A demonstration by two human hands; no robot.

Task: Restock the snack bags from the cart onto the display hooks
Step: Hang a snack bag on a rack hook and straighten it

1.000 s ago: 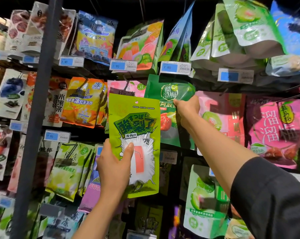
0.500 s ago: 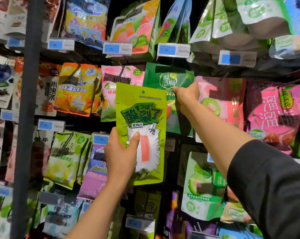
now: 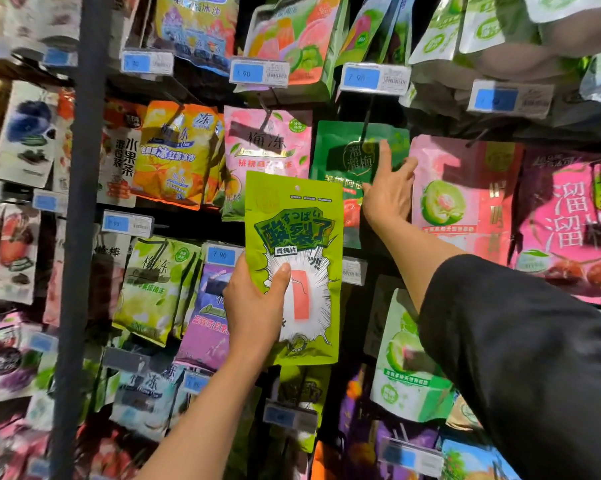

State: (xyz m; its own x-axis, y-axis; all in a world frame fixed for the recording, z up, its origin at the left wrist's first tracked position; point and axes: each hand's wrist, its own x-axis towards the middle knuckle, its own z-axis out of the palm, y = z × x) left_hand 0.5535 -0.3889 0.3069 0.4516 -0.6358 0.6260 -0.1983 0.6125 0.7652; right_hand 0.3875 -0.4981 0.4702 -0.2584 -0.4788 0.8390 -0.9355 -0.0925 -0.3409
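The left hand point(image 3: 254, 306) grips a lime-green snack bag point(image 3: 294, 268) upright before the display, thumb across its front. The right hand point(image 3: 387, 192), fingers spread and holding nothing, reaches against a dark green bag point(image 3: 347, 150) hanging on its hook.

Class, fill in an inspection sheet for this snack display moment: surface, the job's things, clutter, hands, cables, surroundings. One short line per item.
Surface: hook display wall packed with hanging bags.
Job's things: lime-green snack bag, held upright, not on a hook.
Clutter: blue price tags along the rails.
Hands: left hand grips the lime-green snack bag; right hand, fingers spread, at the dark green bag.
Cables: nothing seen.
Surroundings: dark upright post at left; cart not in view.
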